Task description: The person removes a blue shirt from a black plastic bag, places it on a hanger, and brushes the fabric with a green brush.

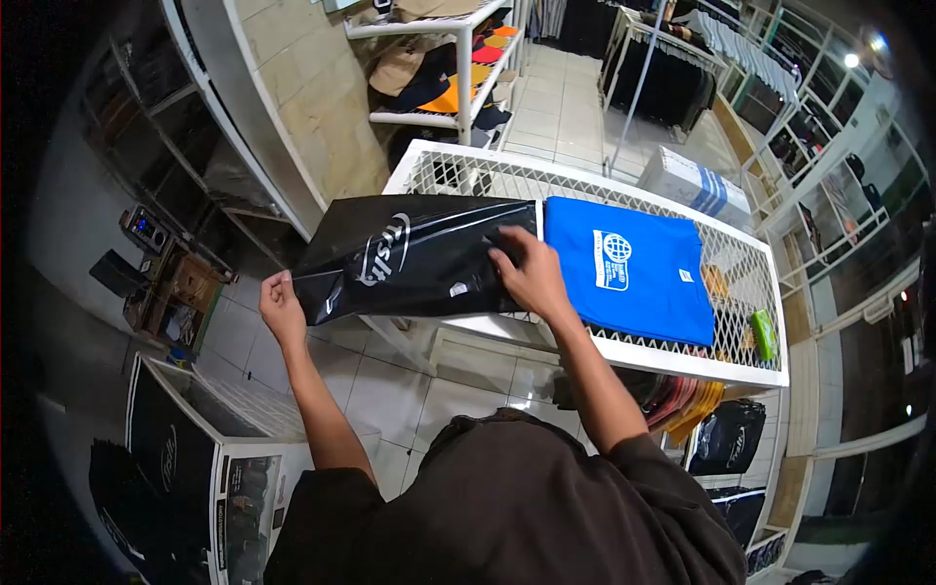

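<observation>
A glossy black plastic bag (419,249) with white lettering lies across the left part of a white mesh-topped table. My left hand (283,310) pinches its outer left corner, beyond the table's edge. Over the bag's right part, my right hand (531,273) has its thumb and bent fingers on the plastic, with a fold of film between them. Just right of that hand, a folded blue T-shirt (639,278) with a white globe print lies flat, next to the bag's right edge.
The mesh table (780,336) has a white rim. A green packet (763,334) lies at its right end, and a white box with blue stripes (694,185) stands at its far side. Caps fill a shelf (463,73) behind. A white-framed cabinet (219,448) stands lower left.
</observation>
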